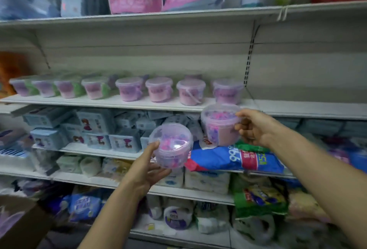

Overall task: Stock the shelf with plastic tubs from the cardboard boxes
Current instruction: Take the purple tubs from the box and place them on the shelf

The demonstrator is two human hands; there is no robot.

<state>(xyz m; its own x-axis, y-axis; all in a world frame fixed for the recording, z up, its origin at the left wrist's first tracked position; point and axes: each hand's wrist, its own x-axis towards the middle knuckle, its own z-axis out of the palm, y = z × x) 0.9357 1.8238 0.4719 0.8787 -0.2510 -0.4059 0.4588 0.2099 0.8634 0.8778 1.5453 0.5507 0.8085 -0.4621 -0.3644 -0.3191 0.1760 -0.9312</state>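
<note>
Two tubs are held up in front of a shop display: a tilted tub (171, 144) in the left hand (147, 166) and an upright tub (219, 124) in the right hand (251, 127). Both are clear plastic with pink and purple pieces inside.

At the centre of the frame, the left hand cups its tub from below. The thumb is curled against the rim, the fingers are under the base, and the lid is turned toward the camera. Right of centre, the right hand grips its tub by the right side, with fingers and thumb wrapped round the wall. That tub hangs just below the front edge of the white shelf (297, 109).

On this shelf a row of lidded tubs (158, 92) runs from the left edge to the middle of the frame. The row ends just above the upright tub. A blue bag (234, 159) lies on a lower shelf beneath the right hand. Part of a cardboard box (19, 219) shows in the lower left corner, blurred.
</note>
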